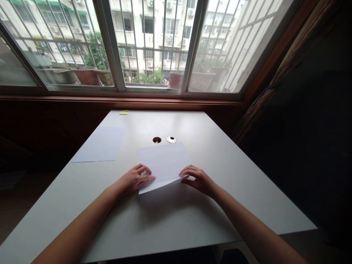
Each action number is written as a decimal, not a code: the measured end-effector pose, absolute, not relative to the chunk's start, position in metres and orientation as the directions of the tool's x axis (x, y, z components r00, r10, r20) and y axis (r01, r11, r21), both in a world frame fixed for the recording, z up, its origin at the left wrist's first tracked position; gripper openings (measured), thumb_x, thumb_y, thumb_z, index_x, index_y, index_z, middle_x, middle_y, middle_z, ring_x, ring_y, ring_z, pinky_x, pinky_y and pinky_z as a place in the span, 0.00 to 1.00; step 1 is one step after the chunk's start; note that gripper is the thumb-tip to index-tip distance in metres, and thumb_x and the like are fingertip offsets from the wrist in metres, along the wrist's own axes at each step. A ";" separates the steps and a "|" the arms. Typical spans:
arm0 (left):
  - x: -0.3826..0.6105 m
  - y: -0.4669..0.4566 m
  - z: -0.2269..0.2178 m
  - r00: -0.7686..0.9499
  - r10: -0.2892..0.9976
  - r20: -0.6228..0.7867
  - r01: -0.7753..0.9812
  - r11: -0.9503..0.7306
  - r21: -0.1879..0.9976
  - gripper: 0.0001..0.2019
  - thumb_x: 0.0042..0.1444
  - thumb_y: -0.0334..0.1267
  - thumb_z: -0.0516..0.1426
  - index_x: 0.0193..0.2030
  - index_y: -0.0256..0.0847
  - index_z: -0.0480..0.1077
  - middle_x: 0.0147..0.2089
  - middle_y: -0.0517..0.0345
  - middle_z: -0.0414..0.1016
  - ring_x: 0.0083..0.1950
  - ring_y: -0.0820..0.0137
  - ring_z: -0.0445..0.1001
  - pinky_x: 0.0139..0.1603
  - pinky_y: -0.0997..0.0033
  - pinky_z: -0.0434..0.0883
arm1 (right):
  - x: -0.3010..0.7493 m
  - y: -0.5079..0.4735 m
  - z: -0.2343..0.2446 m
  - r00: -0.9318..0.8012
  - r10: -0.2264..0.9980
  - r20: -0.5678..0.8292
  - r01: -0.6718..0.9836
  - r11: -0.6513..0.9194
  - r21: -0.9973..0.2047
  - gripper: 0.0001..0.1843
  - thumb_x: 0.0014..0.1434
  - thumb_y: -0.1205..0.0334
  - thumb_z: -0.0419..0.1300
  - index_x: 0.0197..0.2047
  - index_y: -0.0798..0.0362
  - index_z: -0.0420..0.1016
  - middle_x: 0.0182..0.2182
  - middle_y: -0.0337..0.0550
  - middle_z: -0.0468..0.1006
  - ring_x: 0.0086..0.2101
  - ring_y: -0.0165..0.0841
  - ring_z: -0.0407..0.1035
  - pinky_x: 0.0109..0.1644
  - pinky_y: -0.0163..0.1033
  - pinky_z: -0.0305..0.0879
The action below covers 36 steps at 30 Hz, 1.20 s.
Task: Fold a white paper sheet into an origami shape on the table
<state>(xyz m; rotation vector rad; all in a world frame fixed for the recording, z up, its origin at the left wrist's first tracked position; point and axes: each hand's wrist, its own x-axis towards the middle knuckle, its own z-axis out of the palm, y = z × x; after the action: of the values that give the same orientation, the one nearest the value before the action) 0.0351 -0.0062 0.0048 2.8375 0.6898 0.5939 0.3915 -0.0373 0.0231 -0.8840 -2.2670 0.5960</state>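
Forearms (79, 223) Over the Table; Hands at the Sheet of Paper

Our forearms reach in from the near edge of the white table (233, 190). Between our hands, near the middle of the tabletop, lies the sheet of paper (165, 161); its near strip stands raised, with a shadow beneath.

Left hand (137, 177): set at the left edge of the sheet, thumb and fingers narrowly spaced. We cannot tell whether it grips or only presses. Right hand (198, 178): narrow, holding the right end of the near edge between fingers and thumb.

Beyond the sheet, we note a round hole (157, 139) in the tabletop, containing a small pale part that we cannot identify. Just right of it sits a round cover (171, 139) with a dark opening; its inside is too dark to read.

A second sheet (100, 145) lies flat at left; yellow strips (124, 112) lie at the far edge.

Behind the window glass, we see a wide grey pot (62, 76), a red-brown pot (87, 77) and a smaller brown pot (106, 78) in a row. Leaves (95, 51) show above the latter two; we cannot tell which pot holds them.
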 end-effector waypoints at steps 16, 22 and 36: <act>0.036 -0.008 0.007 0.790 0.510 0.340 0.410 -0.852 0.326 0.16 0.67 0.33 0.52 0.57 0.54 0.73 0.52 0.52 0.72 0.51 0.65 0.69 0.52 0.63 0.71 | 0.391 -0.015 0.010 -0.649 0.698 0.302 0.340 0.621 -0.706 0.06 0.60 0.64 0.63 0.40 0.49 0.82 0.39 0.45 0.83 0.42 0.37 0.74 0.48 0.43 0.71; 0.027 -0.011 0.008 0.814 0.491 0.311 0.374 -0.852 0.366 0.19 0.64 0.27 0.51 0.58 0.48 0.71 0.53 0.49 0.72 0.55 0.63 0.70 0.56 0.60 0.72 | 0.392 -0.015 -0.005 -0.593 0.694 0.409 0.294 0.659 -0.692 0.06 0.62 0.61 0.63 0.40 0.47 0.82 0.38 0.45 0.84 0.42 0.37 0.75 0.47 0.42 0.73; 0.007 -0.025 0.001 0.886 0.383 0.261 0.310 -0.908 0.281 0.29 0.57 0.27 0.54 0.66 0.44 0.61 0.67 0.48 0.63 0.71 0.56 0.57 0.70 0.49 0.60 | 0.395 -0.027 -0.006 -0.612 0.668 0.423 0.291 0.688 -0.665 0.09 0.63 0.60 0.62 0.45 0.48 0.81 0.39 0.46 0.84 0.43 0.37 0.76 0.47 0.42 0.73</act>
<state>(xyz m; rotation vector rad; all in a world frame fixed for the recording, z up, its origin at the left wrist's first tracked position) 0.0069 -0.0253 0.0008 2.8227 0.5264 0.4603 0.3950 -0.0269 -0.0061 -0.7309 -2.2226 0.7241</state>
